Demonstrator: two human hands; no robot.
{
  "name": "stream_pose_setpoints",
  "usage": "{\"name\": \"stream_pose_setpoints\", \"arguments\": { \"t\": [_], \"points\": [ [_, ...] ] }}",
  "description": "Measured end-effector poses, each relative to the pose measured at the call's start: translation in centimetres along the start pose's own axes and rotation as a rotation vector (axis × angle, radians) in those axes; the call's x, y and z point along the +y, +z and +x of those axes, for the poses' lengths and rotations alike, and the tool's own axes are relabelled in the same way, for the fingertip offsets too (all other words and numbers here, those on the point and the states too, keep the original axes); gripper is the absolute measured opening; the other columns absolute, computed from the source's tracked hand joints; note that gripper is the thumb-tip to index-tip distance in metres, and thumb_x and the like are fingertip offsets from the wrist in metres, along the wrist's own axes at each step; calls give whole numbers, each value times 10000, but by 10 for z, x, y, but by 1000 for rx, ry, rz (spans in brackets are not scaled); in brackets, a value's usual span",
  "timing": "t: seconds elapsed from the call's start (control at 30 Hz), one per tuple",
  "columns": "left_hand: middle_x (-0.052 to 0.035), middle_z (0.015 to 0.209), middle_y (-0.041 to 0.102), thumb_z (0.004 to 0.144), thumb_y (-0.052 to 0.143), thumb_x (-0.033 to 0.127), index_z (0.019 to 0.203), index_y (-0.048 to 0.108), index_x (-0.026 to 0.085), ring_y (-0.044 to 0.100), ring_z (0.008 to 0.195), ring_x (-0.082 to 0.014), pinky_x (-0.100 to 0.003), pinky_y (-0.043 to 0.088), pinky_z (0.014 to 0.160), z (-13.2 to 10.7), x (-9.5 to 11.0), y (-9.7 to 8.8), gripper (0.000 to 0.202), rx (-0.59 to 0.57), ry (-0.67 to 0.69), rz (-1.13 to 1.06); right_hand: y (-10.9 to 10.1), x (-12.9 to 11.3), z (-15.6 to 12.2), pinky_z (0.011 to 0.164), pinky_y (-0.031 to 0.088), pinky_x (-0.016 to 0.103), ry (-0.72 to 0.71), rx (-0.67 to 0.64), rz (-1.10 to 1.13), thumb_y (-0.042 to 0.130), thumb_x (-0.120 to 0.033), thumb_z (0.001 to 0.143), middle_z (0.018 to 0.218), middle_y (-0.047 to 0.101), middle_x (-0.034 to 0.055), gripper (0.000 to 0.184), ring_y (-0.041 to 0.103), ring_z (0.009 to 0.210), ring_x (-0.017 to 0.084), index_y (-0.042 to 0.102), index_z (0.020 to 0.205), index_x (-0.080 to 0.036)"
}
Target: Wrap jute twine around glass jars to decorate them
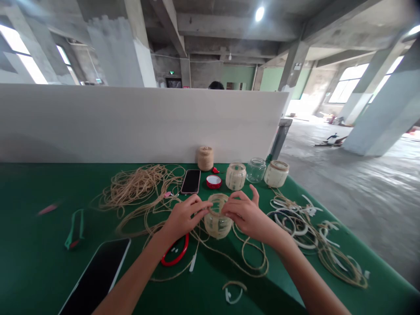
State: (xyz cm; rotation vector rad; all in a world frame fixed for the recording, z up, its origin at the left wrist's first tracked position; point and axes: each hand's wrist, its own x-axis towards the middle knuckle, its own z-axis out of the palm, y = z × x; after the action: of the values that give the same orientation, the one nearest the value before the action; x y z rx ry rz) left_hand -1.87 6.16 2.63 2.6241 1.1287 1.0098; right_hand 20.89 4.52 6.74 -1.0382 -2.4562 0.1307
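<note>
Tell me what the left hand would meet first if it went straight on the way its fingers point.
Most likely the front jar: the left hand points at its upper left edge. Whether they touch is hard to tell, as depth is unclear.

And it's green across the table (pixel 33 183), tan on the twine (pixel 139 186), white board (pixel 144 122), pink-edged black phone (pixel 190 181), cream stripes down the front jar (pixel 215 227)!

A craft workshop in a raw building: rough grey concrete beams (pixel 229 27) across the top, tangled tan twine (pixel 141 183) on a long green worktable (pixel 26 262) below.
</note>
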Motion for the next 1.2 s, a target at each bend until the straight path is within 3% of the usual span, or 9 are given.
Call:
{"name": "stream_pose_setpoints", "arguments": {
  "t": [0.17, 0.37, 0.47, 0.83, 1.2],
  "points": [
    [-29, 860, 535, 887, 438, 250, 1017, 585, 211, 535, 732, -106, -208, 443, 666, 0, 6, 7, 200, 55, -46, -38, -1, -4, 0, 1026, 40, 512, 35, 21, -16, 406, -175, 865, 813, 649, -32, 224, 471, 970, 181, 604, 791, -251],
    [-34, 844, 550, 886, 437, 243, 1013, 585, 198, 543, 731, -109, -202, 442, 642, -2, 10, 11, 201, 76, 7, 13, 0, -16, 3, 1011, -34, 544, 42, 47, -36, 467, -241, 847, 801, 644, -13, 146, 480, 962, 200, 612, 850, -249],
    [-35, 836, 555, 896, 413, 244, 1036, 578, 200, 549, 725, -110, -200, 434, 621, -3, 12, 11, 221, 59, 23, 75, 4, -20, 5, 1011, -2, 545, 8, 41, -65, 448, -238, 857, 782, 637, 3, 154, 487, 957, 201, 601, 836, -227],
    [-52, 836, 561, 859, 467, 271, 1104, 536, 180, 539, 672, -124, -214, 396, 543, -4, 15, -8, 270, 41, 170, 268, 6, -20, 5, 1019, 78, 502, -34, 13, -150, 414, -173, 873, 781, 622, -4, 168, 508, 933, 177, 568, 811, -202],
    [-42, 844, 554, 888, 420, 308, 1123, 528, 200, 525, 634, -101, -182, 362, 498, -2, 10, -1, 280, 35, 76, 217, 10, -24, 6, 1013, 95, 507, -38, 58, -132, 393, -159, 866, 752, 614, 21, 188, 516, 921, 198, 564, 799, -196]
  ]
}}
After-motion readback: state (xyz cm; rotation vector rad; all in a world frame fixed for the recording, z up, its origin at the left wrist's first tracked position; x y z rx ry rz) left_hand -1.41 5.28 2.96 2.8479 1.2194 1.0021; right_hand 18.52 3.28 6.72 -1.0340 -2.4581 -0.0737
